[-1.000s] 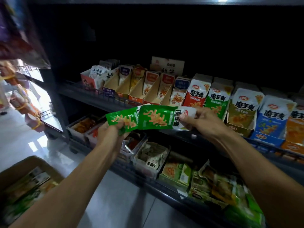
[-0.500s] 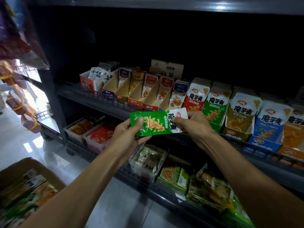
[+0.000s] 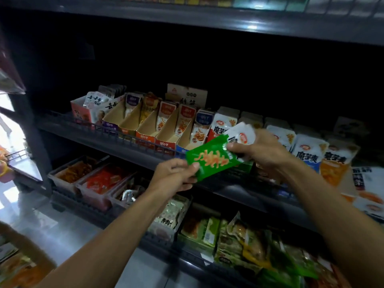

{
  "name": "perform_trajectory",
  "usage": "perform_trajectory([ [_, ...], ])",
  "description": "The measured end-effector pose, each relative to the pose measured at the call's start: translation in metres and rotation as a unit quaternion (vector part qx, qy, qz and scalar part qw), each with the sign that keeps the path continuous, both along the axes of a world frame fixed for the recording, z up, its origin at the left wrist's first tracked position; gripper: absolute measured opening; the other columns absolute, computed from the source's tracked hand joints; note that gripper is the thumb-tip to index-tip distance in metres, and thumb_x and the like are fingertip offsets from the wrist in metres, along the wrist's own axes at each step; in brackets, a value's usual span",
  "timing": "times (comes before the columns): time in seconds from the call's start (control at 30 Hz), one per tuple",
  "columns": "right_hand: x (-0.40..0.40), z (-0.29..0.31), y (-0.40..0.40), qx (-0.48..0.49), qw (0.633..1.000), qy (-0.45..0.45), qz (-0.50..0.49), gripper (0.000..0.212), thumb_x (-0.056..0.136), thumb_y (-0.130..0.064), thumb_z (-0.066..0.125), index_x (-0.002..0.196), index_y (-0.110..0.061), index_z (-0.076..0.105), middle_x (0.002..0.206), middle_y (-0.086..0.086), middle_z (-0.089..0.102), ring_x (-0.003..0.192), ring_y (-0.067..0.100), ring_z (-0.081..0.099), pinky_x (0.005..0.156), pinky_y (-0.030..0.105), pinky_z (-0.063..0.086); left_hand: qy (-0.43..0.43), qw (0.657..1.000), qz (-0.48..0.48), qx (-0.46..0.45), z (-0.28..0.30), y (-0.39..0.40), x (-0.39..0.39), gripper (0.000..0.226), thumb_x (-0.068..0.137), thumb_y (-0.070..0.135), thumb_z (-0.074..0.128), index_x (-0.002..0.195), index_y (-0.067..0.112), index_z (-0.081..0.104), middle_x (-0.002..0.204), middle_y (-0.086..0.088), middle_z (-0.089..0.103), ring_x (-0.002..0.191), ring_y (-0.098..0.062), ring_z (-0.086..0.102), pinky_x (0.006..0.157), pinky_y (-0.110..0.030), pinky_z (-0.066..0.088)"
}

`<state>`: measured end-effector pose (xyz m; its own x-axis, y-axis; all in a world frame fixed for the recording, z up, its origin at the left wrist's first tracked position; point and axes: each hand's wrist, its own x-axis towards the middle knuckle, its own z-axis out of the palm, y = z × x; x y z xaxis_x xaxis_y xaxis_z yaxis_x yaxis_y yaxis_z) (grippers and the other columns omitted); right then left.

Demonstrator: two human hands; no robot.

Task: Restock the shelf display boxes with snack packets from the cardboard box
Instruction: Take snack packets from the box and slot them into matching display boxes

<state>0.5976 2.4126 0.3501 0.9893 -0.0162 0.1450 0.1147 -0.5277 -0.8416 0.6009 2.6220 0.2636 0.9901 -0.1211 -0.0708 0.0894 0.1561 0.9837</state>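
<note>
The green foil snack packets with orange noodle print [image 3: 212, 160] are in both my hands at the middle of the frame, held in front of the middle shelf rail. A second ago the stack lay almost level and lower, to the left of centre; I have since squared it up, carried it right and tipped it, so its long axis now runs diagonally, green end down-left and white-topped end up-right toward the row of standing packets. My left hand [image 3: 173, 176] pinches the lower green end between thumb and fingers; my right hand [image 3: 259, 148] is curled round the upper white end, which looks crumpled and somewhat blurred. I judge this means the packets are lined up for the green cardboard display box [image 3: 244, 166], only a sliver of which shows under my right hand on the dark metal shelf [image 3: 133, 145]. They are not in it yet. The brown cardboard box [image 3: 22, 265] with more packets sits at the lower left edge, well apart from my hands.
</note>
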Motion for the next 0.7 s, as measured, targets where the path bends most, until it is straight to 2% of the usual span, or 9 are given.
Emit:
perform_trajectory([
  [0.07,0.0,0.018,-0.028,-0.055,0.996,-0.06,-0.034,0.016,0.083,-0.013,0.075,0.095,-0.008,0.066,0.092,0.006,0.071,0.081,0.021,0.065,0.055,0.018,0.05,-0.071,0.985,0.022,0.158,0.006,-0.014,0.002,0.029,0.083,0.031,0.078,0.1,0.011,0.066,0.091,-0.004,0.072,0.085,-0.016,0.069,0.071,-0.022,0.054],
  [0.13,0.0,0.03,-0.049,-0.126,0.986,-0.095,-0.048,0.036,0.087,-0.011,0.071,0.12,-0.007,0.059,0.109,0.01,0.064,0.086,0.022,0.062,0.058,0.017,0.052,-0.146,0.954,0.013,0.261,0.015,-0.027,0.006,0.028,0.082,0.033,0.078,0.1,0.017,0.065,0.087,0.004,0.063,0.083,-0.01,0.062,0.074,-0.02,0.049],
  [0.2,0.008,0.035,-0.067,-0.191,0.974,-0.102,-0.064,0.057,0.089,-0.013,0.07,0.14,-0.01,0.045,0.123,0.016,0.06,0.096,0.034,0.062,0.073,0.031,0.057,-0.216,0.915,-0.007,0.342,0.023,-0.041,0.012,0.027,0.083,0.035,0.076,0.104,0.022,0.063,0.099,0.006,0.061,0.093,-0.009,0.059,0.079,-0.023,0.047],
  [0.27,0.017,0.037,-0.075,-0.213,0.968,-0.104,-0.083,0.061,0.088,-0.017,0.071,0.142,-0.009,0.044,0.128,0.021,0.058,0.105,0.038,0.061,0.084,0.043,0.055,-0.273,0.873,-0.019,0.403,0.031,-0.054,0.018,0.032,0.085,0.039,0.072,0.113,0.026,0.061,0.114,0.003,0.057,0.106,-0.012,0.055,0.09,-0.03,0.044],
  [0.37,0.034,0.036,-0.074,-0.277,0.949,-0.112,-0.1,0.07,0.087,-0.023,0.072,0.147,-0.009,0.038,0.145,0.017,0.046,0.124,0.037,0.052,0.094,0.043,0.051,-0.309,0.814,-0.04,0.489,0.037,-0.071,0.028,0.044,0.088,0.045,0.066,0.129,0.031,0.054,0.13,-0.003,0.049,0.125,-0.022,0.042,0.105,-0.04,0.035],
  [0.47,0.047,0.034,-0.064,-0.36,0.917,-0.119,-0.126,0.078,0.087,-0.029,0.073,0.15,-0.009,0.032,0.154,0.014,0.037,0.134,0.035,0.042,0.102,0.042,0.044,-0.316,0.763,-0.062,0.56,0.036,-0.082,0.039,0.049,0.088,0.049,0.062,0.133,0.034,0.052,0.139,-0.005,0.046,0.132,-0.025,0.038,0.108,-0.044,0.028],
  [0.53,0.057,0.031,-0.058,-0.386,0.907,-0.117,-0.123,0.078,0.085,-0.031,0.075,0.148,-0.008,0.036,0.15,0.014,0.042,0.131,0.034,0.045,0.097,0.04,0.043,-0.31,0.747,-0.077,0.584,0.034,-0.087,0.044,0.047,0.088,0.05,0.062,0.131,0.033,0.056,0.139,-0.004,0.047,0.13,-0.024,0.04,0.108,-0.045,0.028],
  [0.6,0.063,0.026,-0.054,-0.426,0.891,-0.11,-0.111,0.08,0.082,-0.035,0.077,0.147,-0.011,0.038,0.148,0.012,0.045,0.129,0.032,0.048,0.097,0.04,0.044,-0.306,0.751,-0.073,0.58,0.032,-0.09,0.047,0.042,0.087,0.049,0.064,0.125,0.031,0.06,0.134,-0.003,0.049,0.125,-0.024,0.043,0.106,-0.045,0.029],
  [0.7,0.069,0.02,-0.05,-0.507,0.851,-0.105,-0.089,0.069,0.077,-0.042,0.08,0.134,-0.014,0.053,0.13,0.009,0.06,0.11,0.027,0.057,0.081,0.036,0.046,-0.309,0.76,-0.06,0.568,0.03,-0.092,0.052,0.035,0.087,0.048,0.065,0.117,0.03,0.062,0.129,-0.002,0.051,0.121,-0.022,0.045,0.102,-0.043,0.03],
])
